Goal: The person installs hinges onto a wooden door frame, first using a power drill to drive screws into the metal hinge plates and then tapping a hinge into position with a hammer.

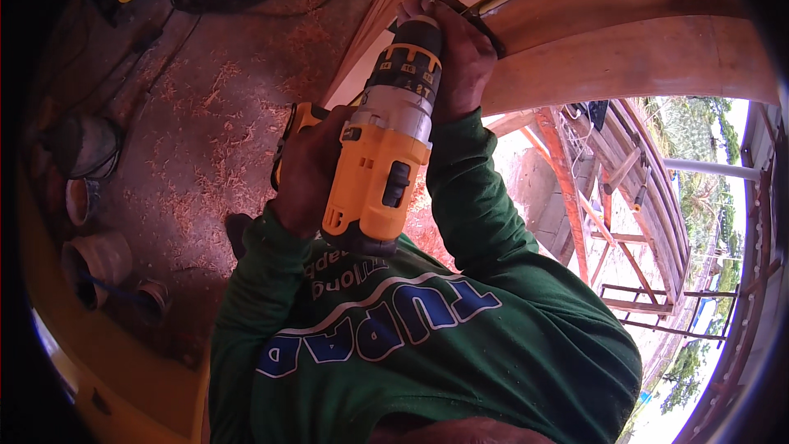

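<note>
Cordless drill (382,156), yellow and black: near centre, toward 12 o'clock, chuck (417,33) aimed at 12. Probably heavy, rigid, sturdy; best held by pistol grip. Left hand (314,163): fingers wrapped round grip. Right hand (465,62), beside chuck: cannot tell whether gripping.

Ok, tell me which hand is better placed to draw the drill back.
The left hand, I'd judge: it is wrapped around the grip side of the yellow drill. The right hand is up beside the chuck.
</note>
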### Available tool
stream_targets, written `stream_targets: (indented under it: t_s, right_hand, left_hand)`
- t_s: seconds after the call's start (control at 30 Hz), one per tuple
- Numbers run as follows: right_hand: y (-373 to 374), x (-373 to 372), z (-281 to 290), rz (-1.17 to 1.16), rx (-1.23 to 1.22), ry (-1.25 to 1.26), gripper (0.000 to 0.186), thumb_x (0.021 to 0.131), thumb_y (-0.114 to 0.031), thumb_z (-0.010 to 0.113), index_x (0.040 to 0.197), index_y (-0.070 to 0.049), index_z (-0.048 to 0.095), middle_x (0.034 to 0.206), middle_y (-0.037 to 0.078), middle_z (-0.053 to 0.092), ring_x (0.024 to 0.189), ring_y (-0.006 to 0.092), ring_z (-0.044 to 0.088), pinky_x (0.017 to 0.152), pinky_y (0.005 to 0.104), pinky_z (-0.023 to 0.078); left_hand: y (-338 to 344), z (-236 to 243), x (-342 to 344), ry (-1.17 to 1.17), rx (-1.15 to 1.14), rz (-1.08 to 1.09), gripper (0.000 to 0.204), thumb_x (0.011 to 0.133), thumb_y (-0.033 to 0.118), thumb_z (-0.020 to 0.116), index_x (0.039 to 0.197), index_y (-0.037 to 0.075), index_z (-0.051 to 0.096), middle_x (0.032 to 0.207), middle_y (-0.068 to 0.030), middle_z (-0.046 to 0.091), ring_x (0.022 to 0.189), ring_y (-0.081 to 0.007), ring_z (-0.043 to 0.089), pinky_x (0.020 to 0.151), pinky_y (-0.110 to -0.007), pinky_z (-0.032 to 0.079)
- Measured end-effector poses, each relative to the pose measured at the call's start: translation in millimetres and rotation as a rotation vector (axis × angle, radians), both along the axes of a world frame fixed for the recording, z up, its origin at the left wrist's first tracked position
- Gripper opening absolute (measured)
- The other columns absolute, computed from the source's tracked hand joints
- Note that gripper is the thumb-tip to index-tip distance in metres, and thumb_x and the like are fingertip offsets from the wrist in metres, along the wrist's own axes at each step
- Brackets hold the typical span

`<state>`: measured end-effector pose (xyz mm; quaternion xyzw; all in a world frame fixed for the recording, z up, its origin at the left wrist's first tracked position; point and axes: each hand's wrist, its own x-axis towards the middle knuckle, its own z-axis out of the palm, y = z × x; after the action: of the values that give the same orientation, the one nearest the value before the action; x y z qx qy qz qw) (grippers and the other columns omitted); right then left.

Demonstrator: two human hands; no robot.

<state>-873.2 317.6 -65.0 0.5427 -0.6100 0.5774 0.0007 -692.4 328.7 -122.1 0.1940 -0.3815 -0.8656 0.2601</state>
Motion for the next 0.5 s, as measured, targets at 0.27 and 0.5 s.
stream_targets:
  t_s: [0.27, 0.5]
  right_hand:
    - [-1.9, -4.9, -1.4, 0.044, 0.027, -0.107, 0.015, 0.084, -0.004, 0.059, 0.098, 0.002, 0.059, 0.092, 0.015, 0.068, 0.085, 0.0214, 0.068, 0.074, 0.0297, 0.055]
    - [5.7, -16.1, -1.8, 0.089, 0.206, -0.255, 0.03, 0.091, -0.021, 0.049, 0.107, 0.004, 0.056, 0.094, 0.015, 0.067, 0.082, 0.0233, 0.067, 0.079, 0.0344, 0.053]
  left_hand:
    - [-4.2, 8.2, -3.8, 0.173, 0.39, -0.052, 0.045, 0.077, 0.004, 0.067, 0.118, -0.001, 0.051, 0.097, -0.0073, 0.063, 0.085, -0.013, 0.062, 0.076, -0.029, 0.052]
    - [-7.6, -4.8, -16.7, 0.178, 0.042, 0.089, 0.046, 0.075, 0.005, 0.068, 0.118, -0.001, 0.052, 0.096, -0.0073, 0.063, 0.084, -0.0133, 0.062, 0.074, -0.028, 0.052]
